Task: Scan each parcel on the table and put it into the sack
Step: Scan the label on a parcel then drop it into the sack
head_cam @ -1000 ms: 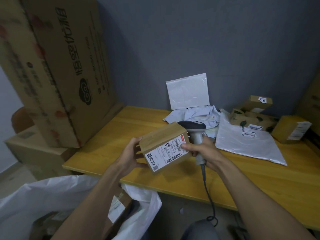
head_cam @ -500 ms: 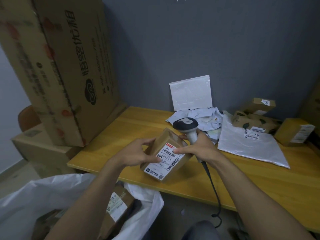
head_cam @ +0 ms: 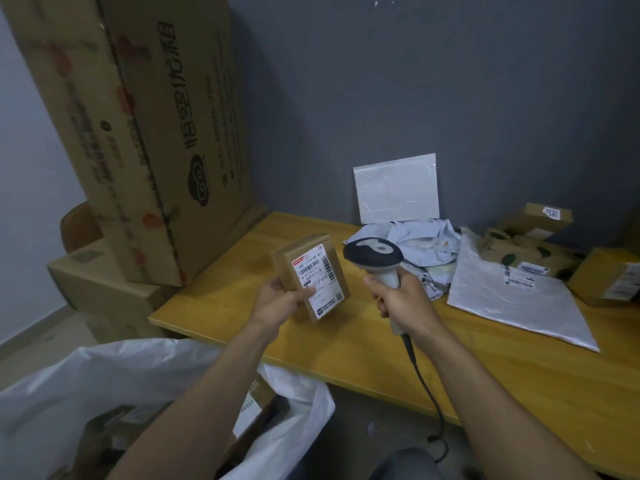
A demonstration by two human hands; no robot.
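A person's left hand point(head_cam: 280, 301) grips a small cardboard parcel point(head_cam: 311, 271) by its near end, label up, above the wooden desk point(head_cam: 485, 368). Just beside it, the right hand point(head_cam: 401, 297) wraps round the handle of a barcode scanner point(head_cam: 374, 256). A white sack point(head_cam: 69, 389) lies open below the left forearm.

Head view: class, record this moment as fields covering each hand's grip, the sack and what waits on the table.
left grip: holds small box, label facing up
right grip: wraps scanner handle; scanner head beside box, apart
table: grey mailer, brown boxes at right
sack: white, open, below table edge, parcels inside
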